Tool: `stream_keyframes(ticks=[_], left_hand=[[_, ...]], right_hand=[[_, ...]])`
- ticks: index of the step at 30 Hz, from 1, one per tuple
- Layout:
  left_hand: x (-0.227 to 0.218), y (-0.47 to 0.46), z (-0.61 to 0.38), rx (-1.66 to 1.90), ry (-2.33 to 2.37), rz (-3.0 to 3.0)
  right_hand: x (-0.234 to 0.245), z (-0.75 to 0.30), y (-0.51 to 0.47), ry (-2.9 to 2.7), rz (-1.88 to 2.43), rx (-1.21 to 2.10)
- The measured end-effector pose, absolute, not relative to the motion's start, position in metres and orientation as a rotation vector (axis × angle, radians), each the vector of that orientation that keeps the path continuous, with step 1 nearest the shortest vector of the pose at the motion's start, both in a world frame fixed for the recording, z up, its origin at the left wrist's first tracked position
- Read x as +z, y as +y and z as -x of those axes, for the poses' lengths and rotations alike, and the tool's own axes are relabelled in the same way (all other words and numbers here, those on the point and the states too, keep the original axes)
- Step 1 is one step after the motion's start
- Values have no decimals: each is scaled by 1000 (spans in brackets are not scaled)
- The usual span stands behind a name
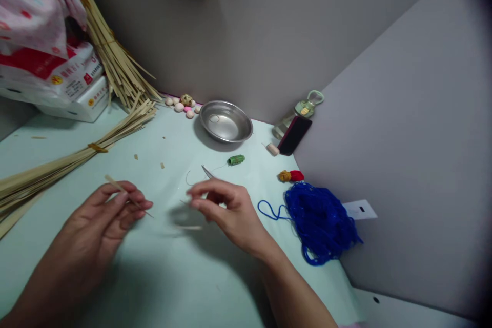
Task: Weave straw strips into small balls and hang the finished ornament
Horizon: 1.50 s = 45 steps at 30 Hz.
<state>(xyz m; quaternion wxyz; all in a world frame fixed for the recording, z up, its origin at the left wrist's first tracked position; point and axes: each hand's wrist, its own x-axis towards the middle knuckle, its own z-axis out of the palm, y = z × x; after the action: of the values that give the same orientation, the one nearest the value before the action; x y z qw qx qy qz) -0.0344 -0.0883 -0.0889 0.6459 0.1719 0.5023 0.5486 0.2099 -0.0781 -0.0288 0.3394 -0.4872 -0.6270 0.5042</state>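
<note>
Pinched between the thumb and fingers of my left hand [119,210] is a thin straw strip [114,182], its narrow end pointing down to the right. My right hand [219,210] is closed in a pinch over the middle of the table. A fine sliver [184,202] shows at its fingertips, too thin and blurred to name. Below that hand is a short pale strip [188,227], smeared by motion. Just behind my right knuckles a pointed metal tip [207,171] sticks out; the rest of that tool is hidden. A small green thread spool [236,160] lies beyond it.
Straw bundles [96,148] lie at left, beside tissue packs [77,87]. A metal bowl [226,122] stands at the back, near several small round beads [179,107]. At right are a bottle [286,125], a phone [295,136], a red-and-gold tassel [291,176] and blue cord [321,223].
</note>
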Motion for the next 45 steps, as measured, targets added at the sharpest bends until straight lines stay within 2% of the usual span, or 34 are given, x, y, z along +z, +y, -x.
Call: stream_keyframes(ticks=[2,4,5,8,11,16,21,28,36,45], left_hand=[[-77,-79,36,1357,1133,-231],[-68,-72,36,1387,1131,-41],[-65,-70,36,1389,1131,31],[-63,-70,35,1368,1131,66],[-73,-75,36,1302,1107,-22],[-94,-86,45,1106,1028,-282],[-104,-88,53,889,916,-590],[-90,-93,41,822,905,-693],[-104,-88,43,635,920,-932],[-95,-92,37,507,890,-864]], right_hand=[[-40,-214,-70,-1827,1473,883],[-51,-213,-66,-1908,1521,775],[-56,-211,-66,-1887,1461,909],[-67,-199,-68,-1497,1105,1625],[-72,-186,-71,-1010,912,1923],[-67,-182,-73,-748,854,1918],[-63,-189,-74,-933,748,2143],[-61,-199,-71,-1173,859,2263],[-51,-208,-70,-1267,977,2183],[-50,-204,-75,-1337,968,2100]])
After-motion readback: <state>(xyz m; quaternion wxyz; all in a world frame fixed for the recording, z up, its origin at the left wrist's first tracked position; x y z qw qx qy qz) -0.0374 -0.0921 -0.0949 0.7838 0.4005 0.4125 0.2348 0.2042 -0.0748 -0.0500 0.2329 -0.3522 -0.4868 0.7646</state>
